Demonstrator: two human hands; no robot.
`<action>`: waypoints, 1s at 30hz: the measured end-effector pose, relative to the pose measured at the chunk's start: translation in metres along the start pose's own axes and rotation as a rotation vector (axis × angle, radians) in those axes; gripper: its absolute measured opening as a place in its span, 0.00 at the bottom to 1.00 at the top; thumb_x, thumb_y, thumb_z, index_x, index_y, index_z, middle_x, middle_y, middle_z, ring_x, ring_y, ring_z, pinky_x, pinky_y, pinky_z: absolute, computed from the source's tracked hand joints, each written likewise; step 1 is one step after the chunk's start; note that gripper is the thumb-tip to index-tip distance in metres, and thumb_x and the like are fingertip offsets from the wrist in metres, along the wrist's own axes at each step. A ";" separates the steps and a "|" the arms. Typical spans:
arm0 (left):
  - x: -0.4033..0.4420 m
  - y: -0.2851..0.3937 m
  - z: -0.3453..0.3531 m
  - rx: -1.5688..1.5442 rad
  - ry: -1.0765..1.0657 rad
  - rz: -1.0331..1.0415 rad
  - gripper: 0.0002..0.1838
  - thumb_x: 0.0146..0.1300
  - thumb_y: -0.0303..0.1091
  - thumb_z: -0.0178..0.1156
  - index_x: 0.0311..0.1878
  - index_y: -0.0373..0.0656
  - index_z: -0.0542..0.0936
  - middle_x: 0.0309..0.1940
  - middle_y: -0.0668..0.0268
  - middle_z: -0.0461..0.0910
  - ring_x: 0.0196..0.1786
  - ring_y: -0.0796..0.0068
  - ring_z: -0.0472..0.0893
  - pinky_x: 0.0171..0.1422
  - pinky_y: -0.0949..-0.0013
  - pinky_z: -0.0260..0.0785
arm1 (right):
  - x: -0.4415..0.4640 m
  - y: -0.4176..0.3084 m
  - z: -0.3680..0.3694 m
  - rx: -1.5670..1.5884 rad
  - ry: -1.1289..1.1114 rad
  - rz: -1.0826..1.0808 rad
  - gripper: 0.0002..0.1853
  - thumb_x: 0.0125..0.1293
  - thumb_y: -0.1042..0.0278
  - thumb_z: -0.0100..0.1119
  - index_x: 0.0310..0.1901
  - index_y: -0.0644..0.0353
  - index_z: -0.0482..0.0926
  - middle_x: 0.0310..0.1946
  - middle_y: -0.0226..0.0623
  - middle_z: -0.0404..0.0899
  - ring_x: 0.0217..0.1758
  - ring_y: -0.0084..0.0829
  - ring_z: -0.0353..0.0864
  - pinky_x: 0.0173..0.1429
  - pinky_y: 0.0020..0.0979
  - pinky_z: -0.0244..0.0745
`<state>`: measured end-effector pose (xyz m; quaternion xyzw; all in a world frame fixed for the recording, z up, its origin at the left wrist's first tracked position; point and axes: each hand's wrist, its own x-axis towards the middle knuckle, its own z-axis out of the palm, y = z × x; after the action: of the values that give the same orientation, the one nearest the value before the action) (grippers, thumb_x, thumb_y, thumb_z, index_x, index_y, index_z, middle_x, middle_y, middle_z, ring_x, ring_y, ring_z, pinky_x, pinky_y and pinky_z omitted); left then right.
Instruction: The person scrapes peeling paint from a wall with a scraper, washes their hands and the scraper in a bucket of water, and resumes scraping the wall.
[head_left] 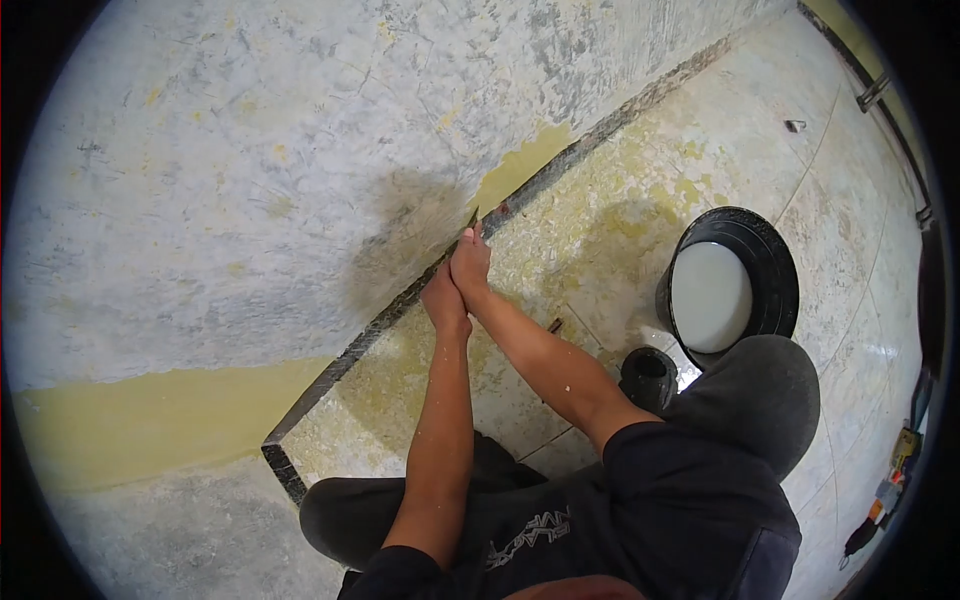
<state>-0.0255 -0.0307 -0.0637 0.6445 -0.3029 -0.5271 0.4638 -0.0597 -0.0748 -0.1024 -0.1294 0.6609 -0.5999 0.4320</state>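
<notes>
My two hands are together at the foot of the wall (pixel 300 200), over the dark baseboard strip (pixel 375 325). My right hand (pixel 470 262) is closed round a scraper, whose thin blade (pixel 474 216) points at the lower edge of a yellow paint patch (pixel 525 165). Its handle is hidden in the grip. My left hand (pixel 443 298) presses against the right hand from the left side, fingers curled. Whether it also grips the handle cannot be made out.
Scraped yellow flakes cover the floor (pixel 545 240). To the right stand a black bucket (pixel 780 260) of whitish liquid and a small black pot (pixel 648 375). A thin stick-like tool (pixel 555 327) lies near my right forearm. Several tools (pixel 885 490) lie at the far right edge.
</notes>
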 end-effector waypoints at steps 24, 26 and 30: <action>0.001 -0.011 0.000 0.042 0.055 0.001 0.15 0.66 0.34 0.52 0.39 0.31 0.83 0.38 0.58 0.83 0.39 0.71 0.79 0.43 0.66 0.69 | 0.003 0.009 -0.005 -0.014 -0.093 0.017 0.29 0.71 0.55 0.40 0.69 0.64 0.62 0.58 0.62 0.72 0.61 0.58 0.71 0.65 0.43 0.64; -0.001 -0.017 0.004 0.078 0.059 -0.007 0.15 0.66 0.34 0.52 0.40 0.31 0.83 0.38 0.58 0.83 0.39 0.70 0.79 0.43 0.66 0.69 | 0.004 0.001 -0.015 -0.026 -0.120 0.078 0.29 0.71 0.55 0.40 0.69 0.63 0.62 0.57 0.62 0.72 0.60 0.58 0.72 0.64 0.43 0.64; -0.001 -0.025 0.007 -0.031 0.056 -0.052 0.16 0.67 0.35 0.50 0.41 0.32 0.83 0.39 0.57 0.83 0.39 0.70 0.80 0.43 0.66 0.70 | 0.003 -0.004 -0.023 -0.062 -0.163 0.137 0.29 0.71 0.55 0.41 0.68 0.63 0.63 0.55 0.63 0.74 0.59 0.58 0.73 0.63 0.43 0.66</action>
<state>-0.0346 -0.0222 -0.0859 0.6595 -0.2646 -0.5252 0.4681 -0.0794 -0.0625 -0.1027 -0.1453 0.6492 -0.5356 0.5201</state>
